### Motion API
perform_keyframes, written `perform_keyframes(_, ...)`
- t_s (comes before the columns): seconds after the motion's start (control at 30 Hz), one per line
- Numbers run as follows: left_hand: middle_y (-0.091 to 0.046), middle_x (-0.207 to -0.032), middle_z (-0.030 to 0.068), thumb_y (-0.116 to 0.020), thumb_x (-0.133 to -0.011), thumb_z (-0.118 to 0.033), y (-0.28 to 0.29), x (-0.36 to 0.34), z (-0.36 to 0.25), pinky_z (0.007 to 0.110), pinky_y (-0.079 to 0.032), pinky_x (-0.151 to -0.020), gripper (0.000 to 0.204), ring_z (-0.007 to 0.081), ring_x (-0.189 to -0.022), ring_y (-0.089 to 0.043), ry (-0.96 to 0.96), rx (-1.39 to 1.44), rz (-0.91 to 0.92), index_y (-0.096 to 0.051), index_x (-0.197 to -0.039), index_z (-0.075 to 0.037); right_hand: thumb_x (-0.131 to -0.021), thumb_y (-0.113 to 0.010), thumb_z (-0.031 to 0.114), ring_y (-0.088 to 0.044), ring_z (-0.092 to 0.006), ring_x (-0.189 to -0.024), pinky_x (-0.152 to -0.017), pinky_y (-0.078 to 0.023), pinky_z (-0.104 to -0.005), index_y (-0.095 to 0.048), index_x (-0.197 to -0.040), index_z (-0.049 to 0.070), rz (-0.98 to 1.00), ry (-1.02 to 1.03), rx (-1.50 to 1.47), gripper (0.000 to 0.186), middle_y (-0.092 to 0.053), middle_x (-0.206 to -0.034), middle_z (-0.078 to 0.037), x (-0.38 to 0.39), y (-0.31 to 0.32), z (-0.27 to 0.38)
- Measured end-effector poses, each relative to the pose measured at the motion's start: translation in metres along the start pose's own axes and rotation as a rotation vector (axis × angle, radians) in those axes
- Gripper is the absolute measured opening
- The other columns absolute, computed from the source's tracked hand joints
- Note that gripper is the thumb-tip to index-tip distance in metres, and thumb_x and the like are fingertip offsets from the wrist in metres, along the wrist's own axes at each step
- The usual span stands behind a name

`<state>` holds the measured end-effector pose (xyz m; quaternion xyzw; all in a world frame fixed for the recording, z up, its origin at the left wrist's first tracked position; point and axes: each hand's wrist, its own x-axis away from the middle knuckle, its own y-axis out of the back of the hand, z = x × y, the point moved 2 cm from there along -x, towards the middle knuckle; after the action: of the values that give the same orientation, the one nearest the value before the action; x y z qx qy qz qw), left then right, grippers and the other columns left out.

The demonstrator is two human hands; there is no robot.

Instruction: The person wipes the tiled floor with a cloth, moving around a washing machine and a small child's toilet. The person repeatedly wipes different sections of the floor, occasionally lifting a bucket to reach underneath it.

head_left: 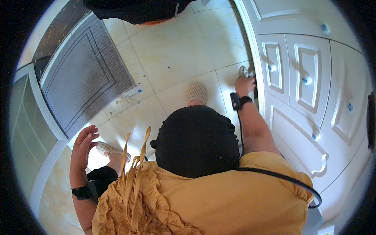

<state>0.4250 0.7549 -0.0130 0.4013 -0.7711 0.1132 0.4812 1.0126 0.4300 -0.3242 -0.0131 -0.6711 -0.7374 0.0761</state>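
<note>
Low at the foot of the white cabinet, my right hand [245, 84] reaches out with its fingers closed on a small pale shoe [243, 71]. The hand covers much of the shoe, and the fingertips are partly hidden. My left hand [84, 143] hangs in the air on the left, above one of my slippers [107, 150]. Its fingers are loosely bent and apart, with nothing in them. Black bands circle both wrists.
White cabinet doors [301, 74] with round knobs rise along the right. A grey doormat [90, 66] lies at the upper left, beside a door frame [43, 172]. Pale floor tiles [168, 47] spread ahead; a dark bulky thing [141, 9] stands at the top. A black cord [278, 177] crosses my shoulder.
</note>
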Motion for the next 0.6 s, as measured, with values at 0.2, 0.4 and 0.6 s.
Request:
perform_keyframes(0.2, -0.064, -0.129, 0.0050, -0.057, -0.101, -0.027, -0.004, 0.001, -0.003, 0.032, -0.048, -0.094, 0.041, 0.0171, -0.116, -0.060, 0.036, 0.007, -0.024, -0.059, -0.137, -0.007, -0.100, -0.050, 0.022, -0.061, -0.0318, -0.118, -0.095, -0.047, -0.0476, -0.064, -0.130, 0.008, 0.603, 0.580, 1.050, 0.035, -0.062, -0.135, -0.017, -0.075, -0.008, 0.103)
perform_keyframes(0.4, -0.064, -0.129, 0.0042, -0.057, -0.101, -0.027, -0.009, 0.001, 0.001, 0.032, -0.049, -0.094, 0.041, 0.0166, -0.115, -0.060, 0.063, -0.023, -0.018, -0.059, -0.137, -0.008, -0.087, -0.068, 0.020, -0.056, -0.0410, -0.121, -0.098, -0.045, -0.0540, -0.052, -0.141, 0.011, 0.017, 0.114, -0.005, 0.058, -0.057, -0.136, -0.024, -0.073, 0.004, 0.148)
perform_keyframes(0.6, -0.063, -0.129, 0.0063, -0.055, -0.101, -0.023, -0.016, -0.006, -0.001, 0.033, -0.048, -0.094, 0.040, 0.0182, -0.116, -0.060, 0.041, -0.055, 0.044, -0.058, -0.138, -0.006, -0.086, -0.068, 0.011, -0.060, -0.0411, -0.114, -0.098, -0.049, -0.0508, -0.055, -0.138, 0.012, 0.157, 0.778, -0.264, 0.053, -0.062, -0.126, -0.019, -0.023, 0.008, 0.224)
